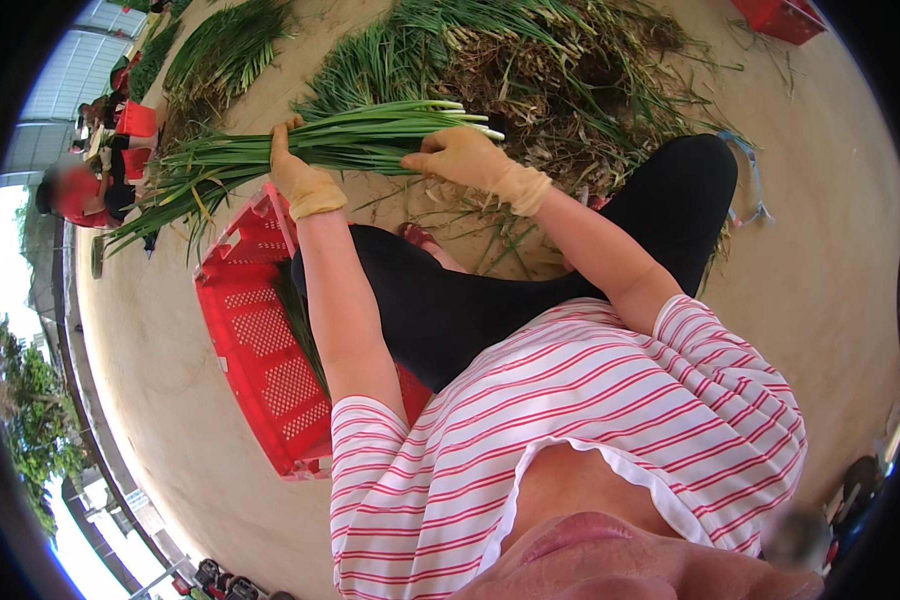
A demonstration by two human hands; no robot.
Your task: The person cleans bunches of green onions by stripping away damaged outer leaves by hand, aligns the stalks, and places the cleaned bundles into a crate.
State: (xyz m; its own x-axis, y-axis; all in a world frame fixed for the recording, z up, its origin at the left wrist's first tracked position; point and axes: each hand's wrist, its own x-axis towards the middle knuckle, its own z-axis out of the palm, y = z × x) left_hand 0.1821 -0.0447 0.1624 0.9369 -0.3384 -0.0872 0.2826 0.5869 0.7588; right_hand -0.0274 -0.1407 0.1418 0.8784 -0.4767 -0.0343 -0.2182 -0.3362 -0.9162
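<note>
A bunch of long green garlic chives [367, 135] lies across both my hands, its white stalk ends pointing right and the leaf tips drooping left. My left hand [300, 172], in a yellowish rubber glove, grips the leaves around their middle with the thumb raised. Close to the white ends, my right hand [469, 159], gloved alike, holds the bunch; some of its fingers are hidden. Just beyond lies a large heap of chives [390, 67] with brown, soil-covered roots. Under my left forearm stands a red plastic crate [262, 330] with perforated walls and some greens inside, partly covered by my leg.
Another pile of chives [229, 52] lies at the upper left. Farther left, a person in red [82, 195] sits near red containers [136, 120]. A red crate [784, 19] stands at the upper right. A blue strap [754, 169] lies beside my right knee on the concrete floor [817, 247].
</note>
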